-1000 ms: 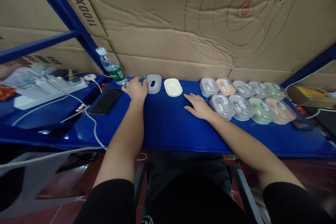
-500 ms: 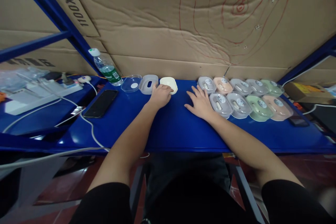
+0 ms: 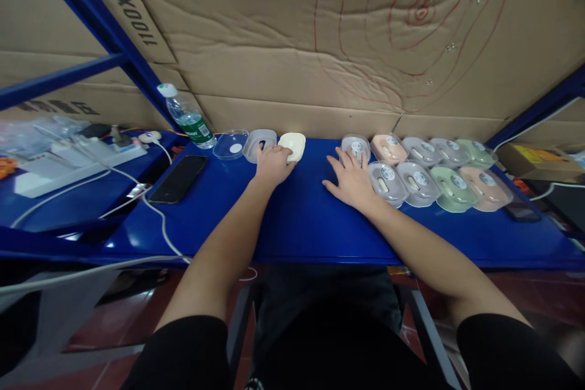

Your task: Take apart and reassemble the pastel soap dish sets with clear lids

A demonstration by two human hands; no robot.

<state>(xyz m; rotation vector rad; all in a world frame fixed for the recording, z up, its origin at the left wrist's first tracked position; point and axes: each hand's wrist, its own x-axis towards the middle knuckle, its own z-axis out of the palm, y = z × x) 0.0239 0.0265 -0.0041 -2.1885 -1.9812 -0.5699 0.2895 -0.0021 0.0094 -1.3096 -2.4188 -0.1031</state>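
Note:
My left hand (image 3: pixel 273 164) is palm down at the back of the table, its fingers loosely extended over the front edges of a pale grey tray with a slot (image 3: pixel 260 138) and a cream dish (image 3: pixel 293 144). Left of these is a clear plastic cover (image 3: pixel 228 146) bearing a round white sticker. My right hand (image 3: pixel 351 179) has its fingers spread, the tips at the front of a lidded grey soap box (image 3: pixel 355 142). Its edge is close to another grey soap box (image 3: pixel 388 184). Neither hand holds anything that I can see.
More lidded boxes in grey, green and peach (image 3: pixel 457 186) stand in two rows on the right. A water bottle (image 3: pixel 189 122), a black phone (image 3: pixel 178 179) and white cables (image 3: pixel 162 225) are on the left. Behind the blue table (image 3: pixel 311 231) rises a cardboard wall (image 3: pixel 265 49).
My left hand has shifted left, off much of the cream dish and toward the grey tray. The back left grey soap box has slid slightly left, away from the peach one, with my right fingers at it.

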